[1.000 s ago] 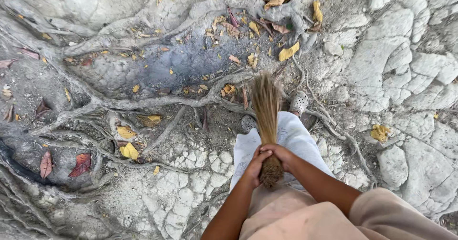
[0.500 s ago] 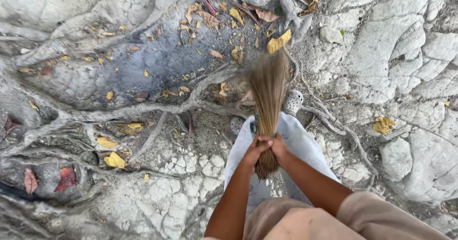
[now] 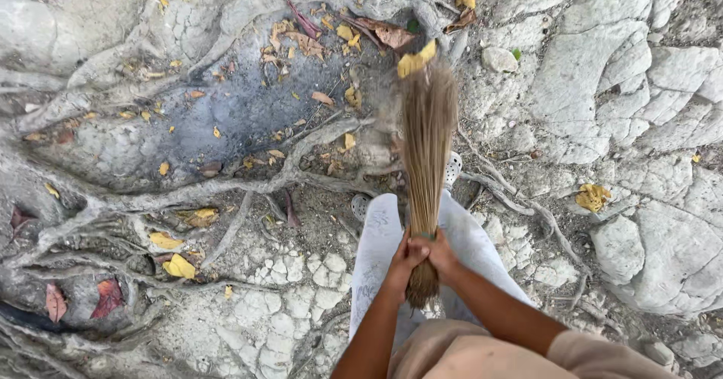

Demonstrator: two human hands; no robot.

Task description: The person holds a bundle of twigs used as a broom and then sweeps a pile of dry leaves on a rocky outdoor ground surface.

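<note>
I hold a bundled straw broom (image 3: 425,145) upright in front of me with both hands near its bound butt end. My left hand (image 3: 405,261) and my right hand (image 3: 441,252) wrap around the handle side by side. The bristles fan out forward and blur over dry yellow and brown leaves (image 3: 415,60) on the ground. My light trousers and grey clogs (image 3: 452,169) show under the broom.
Thick grey tree roots (image 3: 226,187) cross the ground to the left and ahead. Cracked pale rock (image 3: 625,85) lies on the right. Fallen leaves are scattered on a dark patch (image 3: 248,100) and at the lower left, including red ones (image 3: 109,296).
The broom's bristles have swept forward and up toward the leaves at the top. My hands have shifted slightly lower in view, and the ground has slid down and left.
</note>
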